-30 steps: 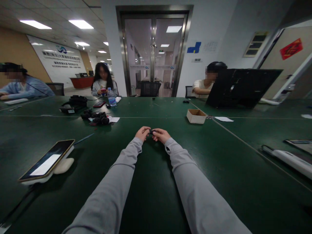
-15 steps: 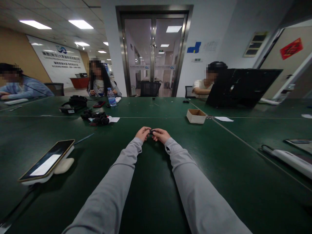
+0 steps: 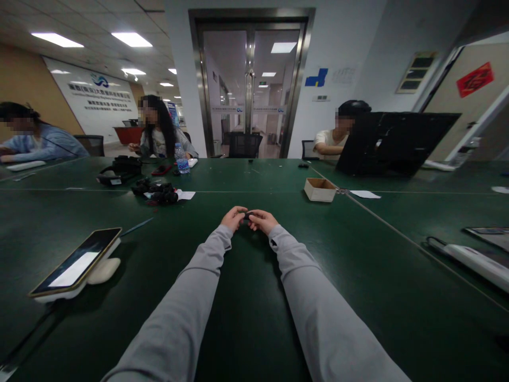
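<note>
Both my arms reach forward over the dark green table [image 3: 254, 178]. My left hand [image 3: 233, 218] and my right hand [image 3: 263, 220] meet near the middle, each with its fingertips closed on a small black object [image 3: 247, 216] between them. Fingers cover much of the object, and it is too small to make out in detail. Beyond my right hand, a small open cardboard box [image 3: 319, 191] stands on the table.
A phone [image 3: 75, 265] on a white stand lies at the left. Farther off are black gear [image 3: 156, 191], a water bottle [image 3: 182, 159] and a monitor [image 3: 397, 143]. White power strip [image 3: 477, 265] at the right. Three people sit across the table.
The person behind the bottle has turned and leaned a little to the left. My hands and the black object look unchanged.
</note>
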Demonstrator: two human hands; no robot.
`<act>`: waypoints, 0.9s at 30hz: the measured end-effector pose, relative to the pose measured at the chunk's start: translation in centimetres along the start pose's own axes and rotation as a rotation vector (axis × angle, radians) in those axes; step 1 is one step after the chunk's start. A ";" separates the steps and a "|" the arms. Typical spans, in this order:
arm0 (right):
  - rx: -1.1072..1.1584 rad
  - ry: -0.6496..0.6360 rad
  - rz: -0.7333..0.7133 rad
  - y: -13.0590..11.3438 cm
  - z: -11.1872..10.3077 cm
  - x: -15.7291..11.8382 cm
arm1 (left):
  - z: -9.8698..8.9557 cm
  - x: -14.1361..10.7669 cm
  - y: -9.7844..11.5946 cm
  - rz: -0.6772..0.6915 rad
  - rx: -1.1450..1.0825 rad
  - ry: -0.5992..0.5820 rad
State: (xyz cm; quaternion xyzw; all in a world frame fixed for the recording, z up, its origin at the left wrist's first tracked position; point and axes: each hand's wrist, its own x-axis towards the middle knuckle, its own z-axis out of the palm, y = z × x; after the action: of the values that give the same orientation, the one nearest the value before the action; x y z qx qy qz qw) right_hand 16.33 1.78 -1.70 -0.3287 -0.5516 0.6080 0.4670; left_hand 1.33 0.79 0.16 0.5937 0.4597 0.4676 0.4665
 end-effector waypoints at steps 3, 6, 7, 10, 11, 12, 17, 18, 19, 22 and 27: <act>-0.014 -0.008 0.010 -0.1 0.0 0.0 | 0.0 0.1 -0.1 0.000 -0.030 -0.015; -0.025 -0.010 0.016 -0.2 0.0 -0.1 | 0.0 0.0 0.0 -0.004 -0.041 -0.012; -0.023 -0.010 0.014 -0.2 0.1 -0.1 | -0.1 0.0 0.1 -0.011 -0.035 -0.004; -0.022 -0.020 0.013 -0.3 0.1 -0.1 | -0.1 0.0 0.1 -0.028 -0.014 0.004; -0.026 -0.024 0.015 -0.3 0.1 -0.1 | -0.1 0.0 0.1 -0.025 -0.012 -0.006; -0.029 -0.026 0.016 -0.3 0.1 -0.1 | -0.1 0.0 0.1 -0.025 -0.012 -0.011; -0.031 -0.016 0.017 -0.4 0.2 -0.1 | -0.1 0.0 0.2 -0.050 -0.008 0.022; -0.036 -0.018 0.020 -0.4 0.2 -0.1 | -0.1 -0.1 0.3 -0.042 -0.005 0.016; -0.041 -0.020 0.020 -0.4 0.2 -0.1 | -0.1 -0.1 0.3 -0.034 -0.002 0.008; -0.034 -0.019 0.007 -0.3 0.2 -0.1 | -0.1 -0.2 0.4 -0.032 -0.003 0.003; -0.040 -0.016 0.012 -0.3 0.1 -0.1 | -0.2 -0.1 0.2 -0.014 0.001 -0.025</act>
State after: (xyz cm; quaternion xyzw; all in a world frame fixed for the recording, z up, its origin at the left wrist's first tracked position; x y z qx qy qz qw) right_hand 16.30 1.62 -1.44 -0.3362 -0.5657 0.6020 0.4522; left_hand 1.13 0.65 0.33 0.5964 0.4583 0.4566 0.4751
